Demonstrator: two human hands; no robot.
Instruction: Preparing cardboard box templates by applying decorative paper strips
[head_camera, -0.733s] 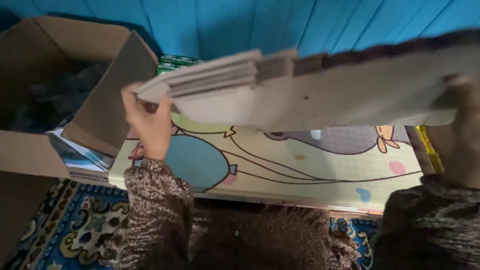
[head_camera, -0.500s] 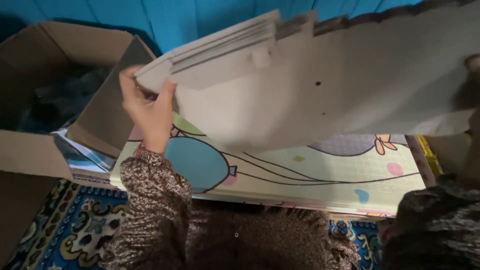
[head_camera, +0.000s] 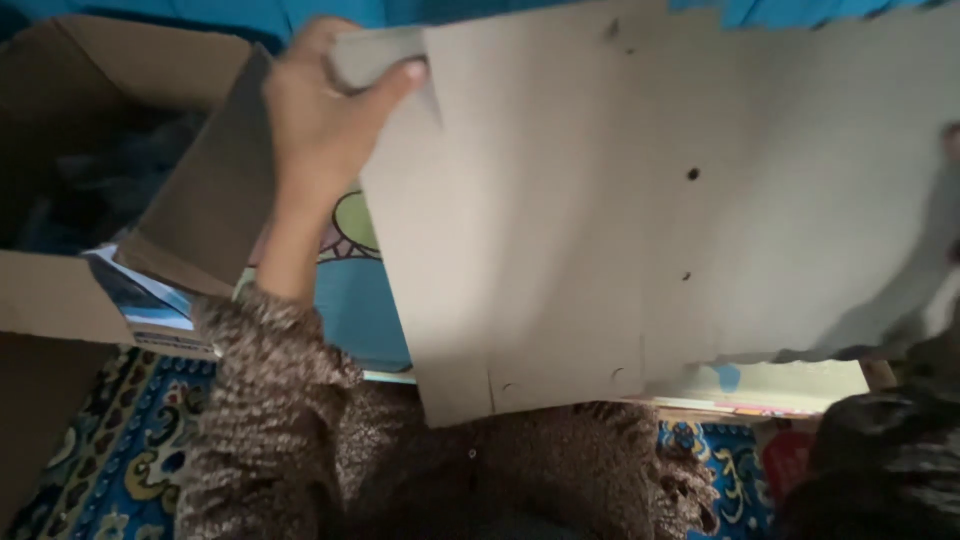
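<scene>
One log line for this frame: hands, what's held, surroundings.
left hand: grips board top corner | right hand: barely in view, unclear | board: tilted up | under: printed sheet | left: open box

Dim, soft indoor light; grey shadow bands across cardboard sheet; right edge motion-blurred.

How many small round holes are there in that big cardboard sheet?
3 dark holes show in the cardboard sheet: one near its top edge, one at mid-height on the right, and a smaller one just below that. More may be hidden in blur or shadow.
</scene>
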